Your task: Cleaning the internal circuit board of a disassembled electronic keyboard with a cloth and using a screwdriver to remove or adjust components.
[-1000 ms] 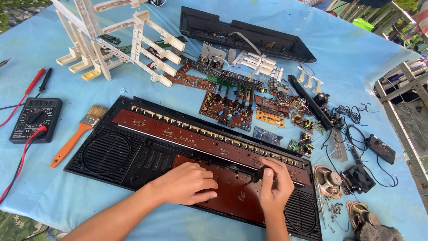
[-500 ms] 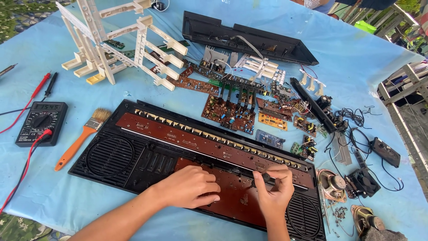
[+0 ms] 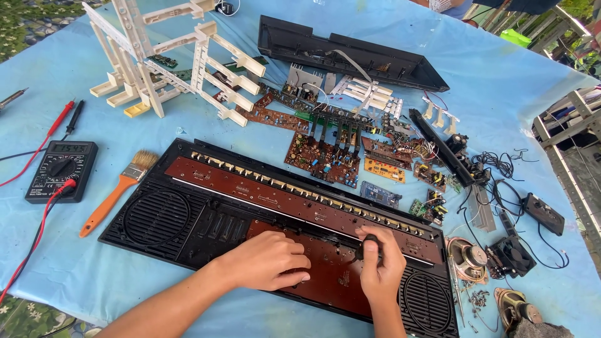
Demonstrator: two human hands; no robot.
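The right hand [image 3: 380, 266] grips a dark screwdriver handle [image 3: 369, 245], now turned more upright than a moment ago, so the tip bears down on the brown circuit board [image 3: 332, 272] under it. The left hand [image 3: 269, 261] lies flat, fingers curled, pressing that same board inside the black casing [image 3: 188, 216]. Beyond lie one paintbrush [image 3: 116, 191], one multimeter [image 3: 61, 170] and two loose speakers [image 3: 468, 255].

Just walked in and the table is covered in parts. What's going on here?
A person is bent over a long black panel with speaker grilles. The left hand presses flat on its brown circuit board, while the right hand grips a dark tool handle upright against it. Loose circuit boards, a multimeter and a paintbrush lie around.
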